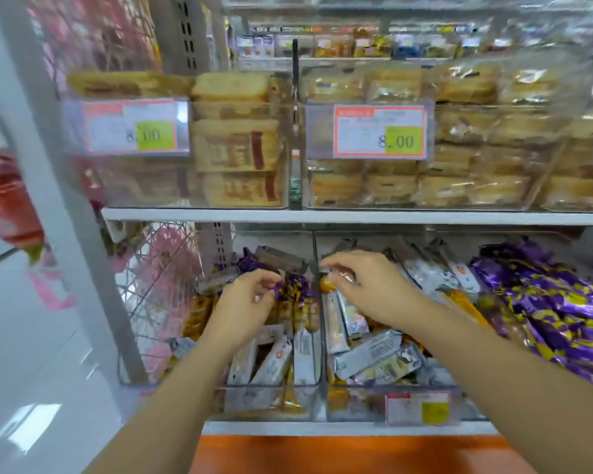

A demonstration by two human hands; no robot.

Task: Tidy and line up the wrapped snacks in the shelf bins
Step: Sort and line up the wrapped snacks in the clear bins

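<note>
Two clear bins sit side by side on the lower shelf, split by a clear divider point(317, 302). The left bin point(254, 401) holds white, yellow and purple wrapped snacks lying at mixed angles. My left hand point(243, 302) hovers over it and pinches a purple-and-gold wrapped snack point(290, 289) by its end. The right bin point(356, 405) holds jumbled white and silver wrapped bars point(370, 354). My right hand point(367, 285) is over its back part, fingers curled round a small clear-wrapped snack point(339, 270) near the divider.
A heap of purple-and-gold packets point(545, 302) fills the bin further right. The upper shelf point(356, 217) carries clear bins of wrapped bread and cakes with 8.00 price tags point(379, 131). A wire rack point(158, 289) with pink items stands left of the bins. A grey post point(65, 200) rises at the left.
</note>
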